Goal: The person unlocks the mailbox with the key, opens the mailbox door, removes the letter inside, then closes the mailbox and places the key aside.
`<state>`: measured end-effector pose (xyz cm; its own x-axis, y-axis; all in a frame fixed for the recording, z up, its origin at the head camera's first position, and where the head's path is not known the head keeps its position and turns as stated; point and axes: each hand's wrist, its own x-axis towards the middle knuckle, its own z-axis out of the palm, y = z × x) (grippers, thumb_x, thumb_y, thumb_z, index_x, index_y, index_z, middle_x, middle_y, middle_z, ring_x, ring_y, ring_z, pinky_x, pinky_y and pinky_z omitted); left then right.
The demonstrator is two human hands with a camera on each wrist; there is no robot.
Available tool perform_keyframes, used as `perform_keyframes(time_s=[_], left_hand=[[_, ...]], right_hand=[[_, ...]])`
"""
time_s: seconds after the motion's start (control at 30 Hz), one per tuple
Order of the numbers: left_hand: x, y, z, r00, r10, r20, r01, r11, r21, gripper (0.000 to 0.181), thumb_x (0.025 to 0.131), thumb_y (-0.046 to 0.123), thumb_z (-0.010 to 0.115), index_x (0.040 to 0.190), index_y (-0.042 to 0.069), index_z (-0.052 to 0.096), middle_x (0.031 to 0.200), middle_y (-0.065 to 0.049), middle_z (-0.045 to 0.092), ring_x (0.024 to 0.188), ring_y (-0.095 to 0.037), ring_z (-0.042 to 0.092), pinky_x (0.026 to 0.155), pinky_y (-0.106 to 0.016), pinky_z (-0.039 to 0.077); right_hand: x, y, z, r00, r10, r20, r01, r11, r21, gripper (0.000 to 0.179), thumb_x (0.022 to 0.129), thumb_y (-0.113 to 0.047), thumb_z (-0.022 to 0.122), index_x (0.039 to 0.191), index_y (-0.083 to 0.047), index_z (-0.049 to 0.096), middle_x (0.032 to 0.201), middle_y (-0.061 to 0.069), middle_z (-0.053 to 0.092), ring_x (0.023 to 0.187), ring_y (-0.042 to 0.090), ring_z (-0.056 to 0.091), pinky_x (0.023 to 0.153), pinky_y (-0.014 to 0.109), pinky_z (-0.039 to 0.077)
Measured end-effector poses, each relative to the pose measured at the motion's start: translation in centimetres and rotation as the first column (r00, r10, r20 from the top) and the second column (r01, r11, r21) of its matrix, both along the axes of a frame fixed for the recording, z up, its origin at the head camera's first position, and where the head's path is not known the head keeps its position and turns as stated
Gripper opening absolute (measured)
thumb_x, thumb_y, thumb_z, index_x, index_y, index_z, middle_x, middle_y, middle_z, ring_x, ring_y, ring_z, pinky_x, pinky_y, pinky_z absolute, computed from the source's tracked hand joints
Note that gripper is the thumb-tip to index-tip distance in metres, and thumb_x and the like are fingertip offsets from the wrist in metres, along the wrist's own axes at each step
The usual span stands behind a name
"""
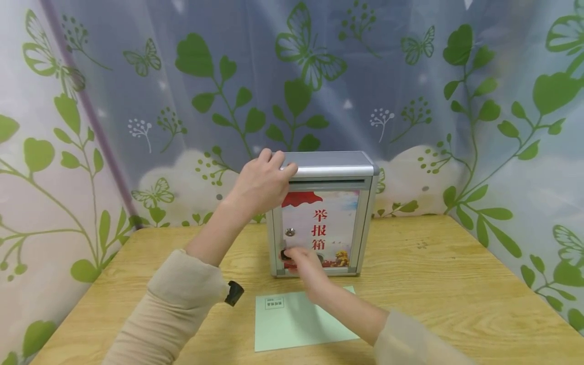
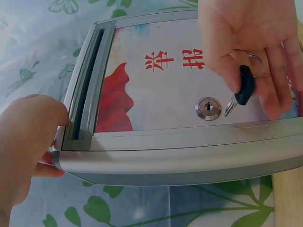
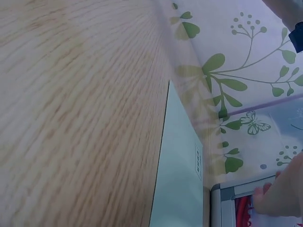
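Note:
A silver-framed metal letter box [image 1: 333,161] with red characters on its front stands upright. My left hand [image 1: 263,181] grips its upper left corner, fingers over the top; in the left wrist view, digits show on both sides of the frame. At the lower left of the door, my right hand [image 1: 309,267] holds a key [image 2: 245,86] with a black head and a metal ring. The key's tip is beside the round lock [image 2: 208,109], outside its keyhole. A narrow slot [image 2: 88,90] runs along the box's top.
A pale green envelope [image 1: 296,329] lies on the wooden table [image 1: 424,284] in front of the box, partly under my right forearm. Behind and at both sides hangs a leaf-and-butterfly patterned curtain [image 1: 401,76]. A black strap piece [image 1: 234,293] shows beside my left sleeve.

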<state>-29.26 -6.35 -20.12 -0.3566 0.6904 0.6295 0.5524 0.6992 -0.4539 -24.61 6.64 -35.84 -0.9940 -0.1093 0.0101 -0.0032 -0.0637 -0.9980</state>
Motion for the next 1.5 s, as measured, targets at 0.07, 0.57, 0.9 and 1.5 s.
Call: perform_keyframes(time_s=[0.07,0.57,0.9,1.5], left_hand=[[0.0,0.0,-0.1,1.0,-0.007,-0.007,0.007,1.0,0.009,0.011,0.085,0.008,0.054,0.095,0.007,0.059,0.091,-0.014,0.054,0.076,-0.029,0.047,0.052,-0.031,0.046],[-0.1,0.0,-0.2,1.0,-0.012,-0.002,0.012,0.999,0.031,0.01,0.084,0.008,0.055,0.094,0.008,0.059,0.087,-0.012,0.052,0.075,-0.028,0.045,0.05,-0.03,0.045],[0.0,-0.1,-0.1,1.0,-0.011,0.012,0.011,1.0,0.026,0.009,0.085,0.008,0.054,0.093,0.007,0.059,0.087,-0.012,0.052,0.076,-0.028,0.044,0.052,-0.031,0.045],[0.0,-0.1,-0.2,0.999,-0.03,0.022,0.029,0.999,0.042,0.005,0.084,0.007,0.054,0.088,0.005,0.056,0.085,-0.013,0.051,0.074,-0.029,0.044,0.05,-0.032,0.044]], right_hand=[[0.0,0.4,0.0,0.999,0.039,-0.005,-0.039,0.999,0.034,0.029,0.093,-0.014,0.047,0.104,0.01,0.059,0.101,0.01,0.057,0.104,0.036,0.05,0.093,0.049,0.039],[0.9,5.6,0.2,0.953,0.299,0.054,-0.301,0.953,0.023,0.033,0.095,-0.022,0.051,0.11,0.007,0.059,0.1,0.008,0.067,0.103,0.028,0.059,0.092,0.042,0.045],[1.1,10.5,-0.8,0.919,0.377,0.117,-0.383,0.923,0.035,0.033,0.095,-0.019,0.052,0.112,0.009,0.057,0.088,0.003,0.066,0.083,0.012,0.063,0.077,0.03,0.052],[1.0,17.4,-2.8,0.932,0.318,0.172,-0.35,0.914,0.206,0.029,0.094,-0.017,0.051,0.106,0.009,0.057,0.082,0.003,0.062,0.069,0.009,0.056,0.063,0.023,0.047]])
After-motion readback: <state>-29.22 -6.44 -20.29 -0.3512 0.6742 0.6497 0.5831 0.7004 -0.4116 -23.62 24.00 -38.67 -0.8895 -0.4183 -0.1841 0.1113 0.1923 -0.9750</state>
